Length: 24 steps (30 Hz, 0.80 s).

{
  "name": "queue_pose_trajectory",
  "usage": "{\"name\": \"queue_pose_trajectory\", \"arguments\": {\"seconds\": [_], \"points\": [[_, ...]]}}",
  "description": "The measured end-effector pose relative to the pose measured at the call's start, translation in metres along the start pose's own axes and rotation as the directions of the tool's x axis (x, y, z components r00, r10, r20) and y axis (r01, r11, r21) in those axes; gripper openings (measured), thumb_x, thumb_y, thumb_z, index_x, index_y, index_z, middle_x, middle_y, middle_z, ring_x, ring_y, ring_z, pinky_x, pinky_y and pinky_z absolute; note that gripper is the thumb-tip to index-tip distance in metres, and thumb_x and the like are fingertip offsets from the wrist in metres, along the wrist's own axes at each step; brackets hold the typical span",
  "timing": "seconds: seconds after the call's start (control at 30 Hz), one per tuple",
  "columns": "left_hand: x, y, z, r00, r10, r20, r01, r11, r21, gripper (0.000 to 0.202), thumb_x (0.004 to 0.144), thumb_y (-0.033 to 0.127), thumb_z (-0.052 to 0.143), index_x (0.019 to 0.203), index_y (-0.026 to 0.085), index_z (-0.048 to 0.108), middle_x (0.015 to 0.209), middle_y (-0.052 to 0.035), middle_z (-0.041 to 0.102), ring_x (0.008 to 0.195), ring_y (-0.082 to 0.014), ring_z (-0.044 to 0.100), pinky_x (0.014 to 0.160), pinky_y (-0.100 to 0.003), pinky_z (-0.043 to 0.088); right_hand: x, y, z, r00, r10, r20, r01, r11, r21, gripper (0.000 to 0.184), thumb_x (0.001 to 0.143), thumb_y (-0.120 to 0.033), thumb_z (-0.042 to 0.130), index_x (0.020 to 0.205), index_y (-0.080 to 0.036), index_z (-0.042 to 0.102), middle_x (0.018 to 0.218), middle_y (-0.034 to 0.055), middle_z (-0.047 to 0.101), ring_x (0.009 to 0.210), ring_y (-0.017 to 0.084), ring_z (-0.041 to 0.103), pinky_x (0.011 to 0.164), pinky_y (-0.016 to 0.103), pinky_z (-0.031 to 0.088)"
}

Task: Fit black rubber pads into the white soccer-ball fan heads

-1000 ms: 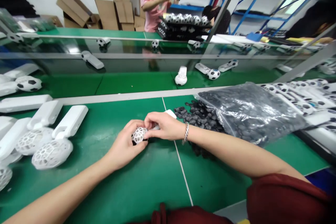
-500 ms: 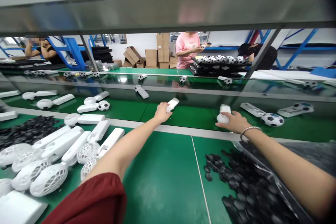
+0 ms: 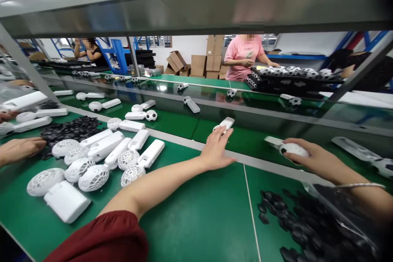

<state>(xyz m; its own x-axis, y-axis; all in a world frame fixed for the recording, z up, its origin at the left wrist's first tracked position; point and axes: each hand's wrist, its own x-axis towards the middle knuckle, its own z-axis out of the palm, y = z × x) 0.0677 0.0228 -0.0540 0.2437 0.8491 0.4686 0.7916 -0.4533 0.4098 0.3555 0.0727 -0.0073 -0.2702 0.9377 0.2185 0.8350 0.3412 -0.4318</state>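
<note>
My left hand (image 3: 216,149) is stretched over the front edge of the green belt, its thumb and fingers apart. Its fingertips reach a white handheld fan (image 3: 227,123) lying on the belt and partly cover its round head. My right hand (image 3: 313,157) is wrapped round the ball-shaped head of another white handheld fan (image 3: 296,150), whose handle points left, low over the belt. At least one dark patch shows on that head. Beside my left forearm lie several white fans (image 3: 93,178) with open-lattice heads.
Black patches lie in a heap (image 3: 73,131) at left and a pile (image 3: 303,217) by a clear plastic bag at right. A co-worker's hand (image 3: 26,149) touches the left heap. Football-patterned fans (image 3: 151,115) lie along the belt. A metal shelf (image 3: 184,16) crosses overhead.
My left hand has come back towards me, its fingers spreading off the fan, which stays on the belt. My right hand has turned its fan so the handle points left. The view has shifted left.
</note>
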Motion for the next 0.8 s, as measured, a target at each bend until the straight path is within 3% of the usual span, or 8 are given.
{"name": "queue_pose_trajectory", "arguments": {"seconds": [0.07, 0.13, 0.2, 0.27, 0.37, 0.43, 0.53, 0.8], "points": [[-0.011, 0.029, -0.019, 0.989, 0.15, -0.002, -0.15, 0.989, -0.015, 0.093, 0.064, 0.054, 0.066, 0.136, 0.016, 0.022, 0.146, -0.012, 0.019, 0.135, -0.0244, 0.008, 0.11, -0.04, 0.012, -0.033, -0.04, -0.008, 0.988, -0.02, 0.153, 0.005, 0.995, 0.097, 0.044, 0.07, -0.052, 0.055, 0.107, -0.028, 0.059, 0.103, 0.0098, 0.063, 0.08, 0.025, 0.063, 0.065, 0.034, 0.05], [-0.022, 0.054, -0.039, 0.953, 0.29, 0.087, -0.29, 0.957, -0.023, 0.087, 0.066, 0.05, 0.065, 0.135, 0.016, 0.024, 0.142, -0.0131, 0.028, 0.133, -0.0281, 0.017, 0.109, -0.046, 0.011, -0.067, -0.077, -0.01, 0.938, -0.185, 0.294, 0.126, 0.97, 0.208, 0.046, 0.07, -0.05, 0.059, 0.11, -0.027, 0.056, 0.116, 0.0075, 0.057, 0.097, 0.027, 0.059, 0.078, 0.035, 0.051], [-0.036, 0.069, -0.057, 0.871, 0.366, 0.328, -0.362, 0.929, -0.077, 0.071, 0.072, 0.035, 0.061, 0.132, 0.019, 0.028, 0.129, -0.0111, 0.048, 0.119, -0.0283, 0.043, 0.104, -0.048, 0.023, -0.096, -0.102, -0.006, 0.873, -0.337, 0.352, 0.218, 0.916, 0.336, 0.043, 0.072, -0.045, 0.06, 0.11, -0.027, 0.057, 0.122, 0.0069, 0.053, 0.112, 0.028, 0.051, 0.089, 0.035, 0.047], [-0.053, 0.074, -0.066, 0.774, 0.333, 0.538, -0.313, 0.941, -0.132, 0.058, 0.074, 0.027, 0.054, 0.128, 0.021, 0.033, 0.111, -0.0063, 0.061, 0.096, -0.0247, 0.059, 0.09, -0.041, 0.04, -0.116, -0.111, 0.0, 0.844, -0.366, 0.393, 0.187, 0.887, 0.423, 0.054, 0.07, -0.044, 0.063, 0.12, -0.026, 0.05, 0.125, 0.008, 0.051, 0.114, 0.026, 0.05, 0.088, 0.034, 0.048], [-0.077, 0.069, -0.067, 0.807, 0.179, 0.563, -0.204, 0.979, -0.019, 0.049, 0.077, 0.022, 0.047, 0.125, 0.019, 0.037, 0.11, -0.0071, 0.06, 0.094, -0.0241, 0.059, 0.078, -0.035, 0.045, -0.134, -0.101, 0.016, 0.916, -0.2, 0.347, 0.092, 0.949, 0.303, 0.064, 0.069, -0.041, 0.066, 0.125, -0.022, 0.043, 0.119, 0.0102, 0.054, 0.102, 0.024, 0.056, 0.081, 0.035, 0.051], [-0.088, 0.063, -0.063, 0.848, 0.067, 0.526, -0.151, 0.981, 0.119, 0.05, 0.078, 0.023, 0.047, 0.127, 0.017, 0.036, 0.112, -0.01, 0.057, 0.098, -0.0261, 0.056, 0.08, -0.038, 0.044, -0.142, -0.087, 0.029, 0.965, -0.086, 0.247, 0.072, 0.995, 0.067, 0.041, 0.074, -0.033, 0.062, 0.112, -0.018, 0.055, 0.109, 0.0107, 0.058, 0.096, 0.023, 0.057, 0.084, 0.038, 0.049], [-0.096, 0.059, -0.056, 0.838, -0.031, 0.545, -0.121, 0.963, 0.24, 0.061, 0.077, 0.037, 0.054, 0.13, 0.013, 0.035, 0.114, -0.0134, 0.053, 0.102, -0.0299, 0.052, 0.082, -0.04, 0.043, -0.15, -0.075, 0.049, 0.978, -0.047, 0.202, 0.086, 0.977, -0.192, 0.019, 0.08, -0.023, 0.056, 0.096, -0.016, 0.064, 0.097, 0.0102, 0.062, 0.096, 0.024, 0.055, 0.087, 0.04, 0.045], [-0.104, 0.064, -0.044, 0.783, -0.032, 0.621, -0.21, 0.927, 0.312, 0.07, 0.082, 0.048, 0.046, 0.133, 0.002, 0.031, 0.119, -0.0193, 0.053, 0.106, -0.032, 0.049, 0.086, -0.041, 0.041, -0.151, -0.077, 0.051, 0.99, -0.064, 0.126, 0.084, 0.984, -0.157, 0.012, 0.082, -0.018, 0.053, 0.083, -0.016, 0.065, 0.083, 0.0062, 0.063, 0.081, 0.018, 0.058, 0.075, 0.03, 0.047]]}}
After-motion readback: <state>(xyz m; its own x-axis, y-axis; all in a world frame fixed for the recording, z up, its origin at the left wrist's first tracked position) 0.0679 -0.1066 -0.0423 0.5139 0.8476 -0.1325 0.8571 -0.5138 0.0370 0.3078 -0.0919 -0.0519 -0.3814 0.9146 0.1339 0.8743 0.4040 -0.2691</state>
